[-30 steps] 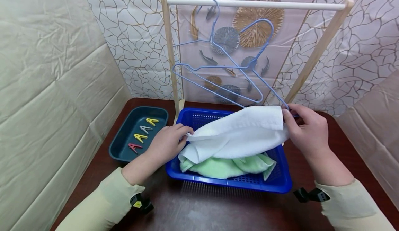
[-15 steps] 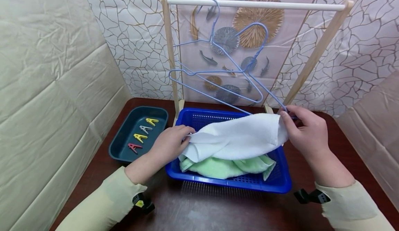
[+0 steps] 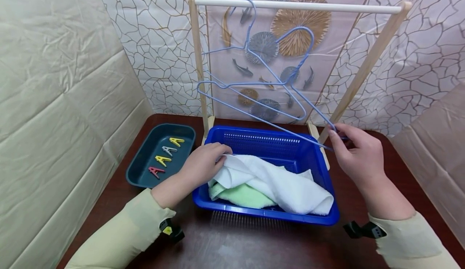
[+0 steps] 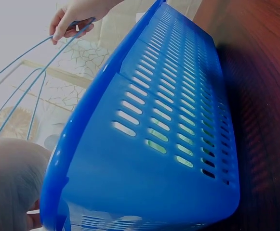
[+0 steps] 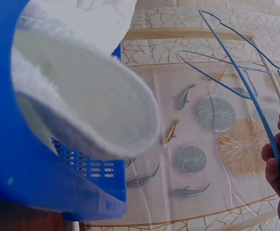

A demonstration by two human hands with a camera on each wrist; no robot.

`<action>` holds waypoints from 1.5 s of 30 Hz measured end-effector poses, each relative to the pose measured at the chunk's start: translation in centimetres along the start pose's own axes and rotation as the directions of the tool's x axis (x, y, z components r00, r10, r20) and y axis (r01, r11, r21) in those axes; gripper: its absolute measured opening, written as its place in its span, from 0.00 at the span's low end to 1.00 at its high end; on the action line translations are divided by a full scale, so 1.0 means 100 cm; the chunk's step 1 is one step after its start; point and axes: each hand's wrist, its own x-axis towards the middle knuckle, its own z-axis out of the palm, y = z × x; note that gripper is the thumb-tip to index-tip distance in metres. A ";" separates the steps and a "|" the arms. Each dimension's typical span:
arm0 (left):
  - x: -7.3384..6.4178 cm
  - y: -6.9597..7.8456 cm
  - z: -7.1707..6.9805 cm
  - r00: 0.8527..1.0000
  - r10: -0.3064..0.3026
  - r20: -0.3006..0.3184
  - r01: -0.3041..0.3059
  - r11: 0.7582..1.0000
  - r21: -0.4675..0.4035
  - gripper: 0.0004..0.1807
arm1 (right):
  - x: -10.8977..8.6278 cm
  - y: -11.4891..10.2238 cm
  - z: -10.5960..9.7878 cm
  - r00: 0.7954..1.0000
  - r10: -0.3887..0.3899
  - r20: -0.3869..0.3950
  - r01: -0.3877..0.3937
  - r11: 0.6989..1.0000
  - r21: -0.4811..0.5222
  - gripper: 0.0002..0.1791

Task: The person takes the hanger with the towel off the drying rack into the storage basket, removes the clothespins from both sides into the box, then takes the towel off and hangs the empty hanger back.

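In the head view my left hand (image 3: pixel 203 162) pinches a corner of a white towel (image 3: pixel 287 184) at the left side of a blue basket (image 3: pixel 308 219). The rest of that towel slumps inside the basket, partly over a light green towel (image 3: pixel 245 196). My right hand (image 3: pixel 359 152), beyond the basket's right end, grips one end of a blue wire hanger (image 3: pixel 297 69), tilted above the basket with its hook upward. The right wrist view shows the fingers curled round the hanger (image 5: pixel 248 86). In the left wrist view the basket's slotted side (image 4: pixel 140 178) hides the towels mostly.
A wooden rack with a white rod (image 3: pixel 298 5) stands behind the basket. Another blue hanger (image 3: pixel 249 35) hangs from the rod. Left of the basket, a dark teal tray (image 3: pixel 132 176) holds several clothespins (image 3: pixel 162 161). Cloth-covered walls surround the brown table (image 3: pixel 232 245).
The white towel's right end has dropped from beside my right hand into the basket, covering more of the green towel. The hanger tilted slightly lower. My left hand shifted slightly right.
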 end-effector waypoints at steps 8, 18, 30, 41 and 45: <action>-0.002 -0.004 -0.003 1.000 -0.006 0.009 0.006 1.000 -0.017 0.10 | 0.006 -0.006 -0.004 1.000 -0.021 0.015 0.022 0.999 -0.026 0.09; -0.003 -0.008 -0.015 1.000 -0.018 0.025 0.020 0.997 -0.070 0.12 | 0.021 -0.002 -0.017 0.998 -0.004 -0.059 0.004 1.000 0.001 0.10; 0.012 -0.026 -0.044 0.991 -0.120 -0.059 0.113 0.988 -0.101 0.14 | 0.043 0.008 -0.042 0.976 0.092 -0.197 -0.077 0.993 0.085 0.11; 0.022 -0.036 -0.057 0.967 -0.205 -0.151 0.183 0.972 -0.149 0.16 | 0.030 0.030 -0.074 0.906 0.381 -0.185 -0.377 0.924 0.055 0.14; 0.028 -0.039 -0.062 0.952 -0.238 -0.191 0.200 0.959 -0.199 0.16 | 0.026 0.039 -0.075 0.896 0.392 -0.210 -0.374 0.920 0.121 0.13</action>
